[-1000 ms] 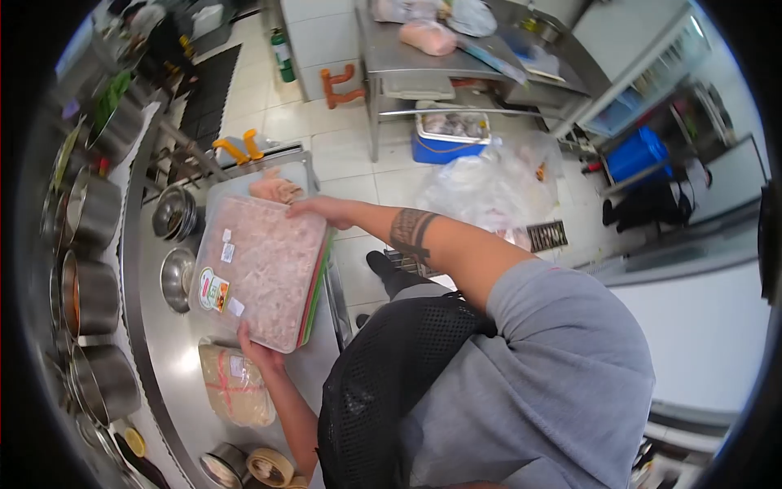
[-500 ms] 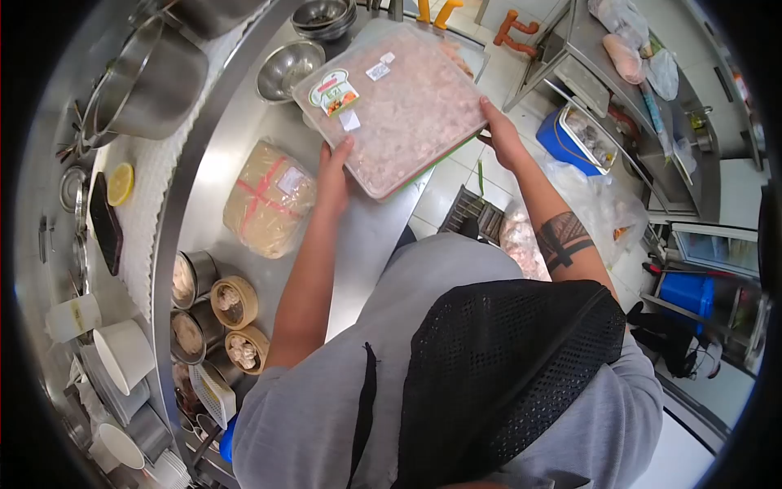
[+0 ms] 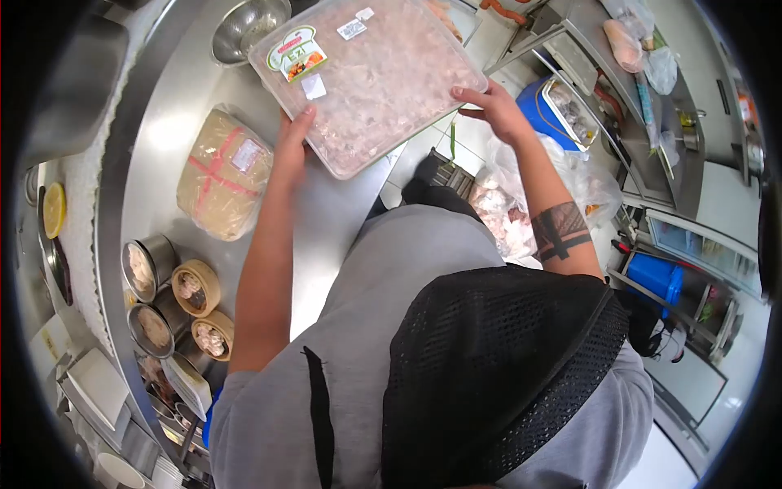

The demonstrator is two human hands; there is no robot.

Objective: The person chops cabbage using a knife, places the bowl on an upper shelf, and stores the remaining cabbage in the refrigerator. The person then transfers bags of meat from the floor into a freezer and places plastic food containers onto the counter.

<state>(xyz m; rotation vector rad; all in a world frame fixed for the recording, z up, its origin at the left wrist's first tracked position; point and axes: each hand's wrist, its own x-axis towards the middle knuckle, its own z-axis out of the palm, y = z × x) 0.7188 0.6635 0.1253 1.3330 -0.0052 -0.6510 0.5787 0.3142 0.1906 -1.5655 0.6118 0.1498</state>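
A large clear-lidded plastic container (image 3: 383, 90) of pale pink, mince-like food is held up over the steel counter's edge. Labels and a coloured sticker (image 3: 296, 54) are on its lid. My left hand (image 3: 292, 147) grips the near left corner, thumb on top and fingers hidden below. At the right corner my right hand (image 3: 495, 110) holds on, thumb over the lid and fingers underneath. Left of my left forearm lies a wrapped package (image 3: 221, 175) with pink tape on the steel counter (image 3: 314, 213).
A metal bowl (image 3: 247, 31) stands at the counter's far side. Bamboo steamers (image 3: 198, 289) and metal tins (image 3: 142, 262) with food sit at lower left. On the floor to the right are a blue cooler box (image 3: 542, 114), plastic bags (image 3: 503, 213) and a dark crate (image 3: 454, 175).
The view has shifted, and the container now appears farther left and higher in it. Both hands keep hold of it. My right thumb now lies further over the lid.
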